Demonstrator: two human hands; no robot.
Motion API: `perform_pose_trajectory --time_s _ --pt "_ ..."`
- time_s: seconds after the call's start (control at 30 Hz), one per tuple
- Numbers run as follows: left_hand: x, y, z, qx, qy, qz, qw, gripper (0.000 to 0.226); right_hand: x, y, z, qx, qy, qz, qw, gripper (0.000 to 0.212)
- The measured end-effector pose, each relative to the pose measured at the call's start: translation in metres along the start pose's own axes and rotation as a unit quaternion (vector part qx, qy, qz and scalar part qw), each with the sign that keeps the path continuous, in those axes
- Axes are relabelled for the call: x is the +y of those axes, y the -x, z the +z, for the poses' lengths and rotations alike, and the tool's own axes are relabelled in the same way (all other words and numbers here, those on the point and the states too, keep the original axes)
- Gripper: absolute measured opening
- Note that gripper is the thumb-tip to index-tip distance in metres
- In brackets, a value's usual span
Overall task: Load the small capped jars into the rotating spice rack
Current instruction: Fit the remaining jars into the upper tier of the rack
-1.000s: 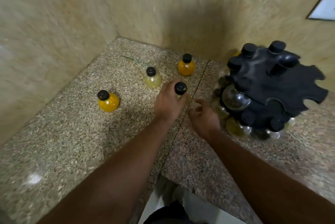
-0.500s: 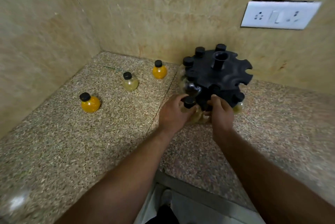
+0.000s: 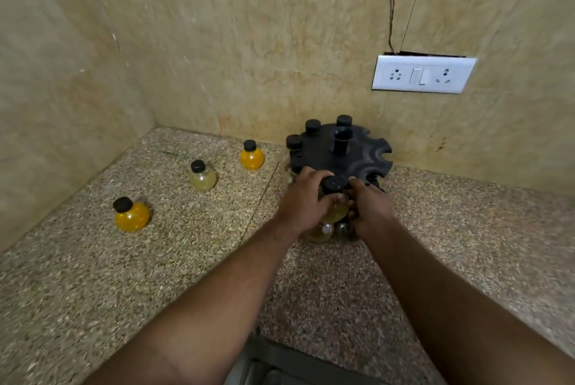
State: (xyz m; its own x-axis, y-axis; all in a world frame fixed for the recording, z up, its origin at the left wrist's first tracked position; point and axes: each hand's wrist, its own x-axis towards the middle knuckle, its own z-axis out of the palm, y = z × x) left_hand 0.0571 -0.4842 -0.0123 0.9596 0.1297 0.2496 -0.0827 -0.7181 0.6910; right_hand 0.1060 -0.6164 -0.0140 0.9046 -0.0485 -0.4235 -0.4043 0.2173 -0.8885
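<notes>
Granite counter (image 3: 93,291) fills the foreground. Left hand (image 3: 303,201) has fingers & thumb wrapped round a pale-yellow jar (image 3: 337,212), black cap up, at the front rim of the spice rack (image 3: 351,155); can't tell if it's seated in a slot. Right hand (image 3: 370,210) is just beside it w/ fingers curled; can't tell whether it grips jar or rack. Lower-tier jars (image 3: 320,232) sit partly hidden under the hands. Upright on the counter to the left, apart from the rack: near orange jar (image 3: 130,216), pale jar (image 3: 202,179), far orange jar (image 3: 252,159). 3 capped jars (image 3: 312,127) stand in the rack's back-left slots. White socket plate (image 3: 423,73) on the wall behind, w/ a wire (image 3: 392,1) above.
</notes>
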Motion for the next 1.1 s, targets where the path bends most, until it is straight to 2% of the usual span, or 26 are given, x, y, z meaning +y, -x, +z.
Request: perform_pose_trajectory --time_s 0.1,0.3,0.53,0.7,0.83,0.97,1.1 --pt "-0.001 -0.006 0.003 -0.016 -0.012 0.005 1.000 0.055 -0.004 0.000 -0.002 0.004 -0.019 0.001 1.000 0.011" --pt "-0.002 -0.015 0.007 -0.025 -0.056 0.007 0.998 0.054 -0.006 -0.002 -0.008 -0.006 0.028 -0.020 0.999 0.016" --pt "-0.011 -0.014 0.009 0.008 -0.104 -0.022 0.994 0.053 -0.001 0.009 0.005 -0.034 0.026 -0.009 0.999 0.019" --pt "-0.027 -0.013 0.005 0.040 -0.083 -0.029 0.995 0.054 0.011 0.016 0.018 -0.023 0.023 -0.034 0.999 0.026" --pt "-0.042 -0.017 -0.009 0.088 -0.051 -0.060 0.993 0.053 0.021 0.019 0.033 -0.046 0.092 -0.030 0.994 0.028" --pt "-0.059 -0.024 -0.023 0.128 -0.032 -0.116 0.984 0.046 0.028 0.030 0.051 -0.127 0.121 0.003 0.984 0.022" --pt "-0.084 -0.024 -0.029 0.120 0.000 -0.149 0.982 0.045 0.044 0.032 0.069 -0.176 0.252 -0.020 0.951 0.026"
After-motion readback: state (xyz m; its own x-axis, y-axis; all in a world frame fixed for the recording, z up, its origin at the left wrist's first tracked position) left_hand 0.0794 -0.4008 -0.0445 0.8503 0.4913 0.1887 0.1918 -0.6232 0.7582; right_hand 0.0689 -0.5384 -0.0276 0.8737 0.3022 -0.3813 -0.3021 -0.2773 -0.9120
